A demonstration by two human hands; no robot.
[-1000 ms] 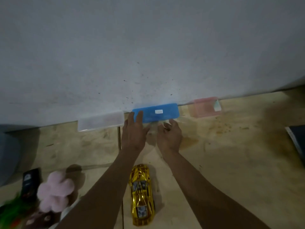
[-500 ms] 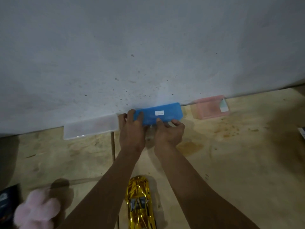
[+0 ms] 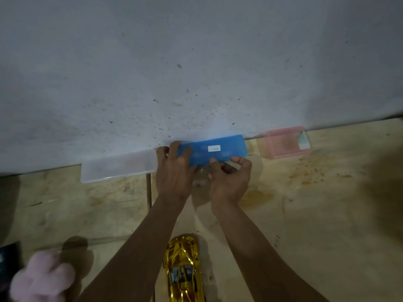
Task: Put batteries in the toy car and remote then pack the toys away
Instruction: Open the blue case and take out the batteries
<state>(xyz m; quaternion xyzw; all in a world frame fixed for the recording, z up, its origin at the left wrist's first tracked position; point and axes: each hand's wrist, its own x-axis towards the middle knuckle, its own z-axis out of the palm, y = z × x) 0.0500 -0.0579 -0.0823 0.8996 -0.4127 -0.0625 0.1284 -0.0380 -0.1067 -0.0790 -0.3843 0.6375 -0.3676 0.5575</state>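
Observation:
A flat blue plastic case with a small white label lies on the floor against the wall. My left hand grips its left end, fingers curled over the top. My right hand pinches its near edge with thumb and fingertips. A shiny gold toy car rests on the floor between my forearms, nose pointing toward the case. What the case holds is hidden.
A clear plastic case lies left of the blue one, and a pink box to its right, both along the grey wall. A pink plush toy and a dark object sit at the lower left on the stained floor.
Both hands moved forward from just short of the blue case and took hold of it. The view shifted closer and slightly left, so the toys at lower left slid partly out of frame.

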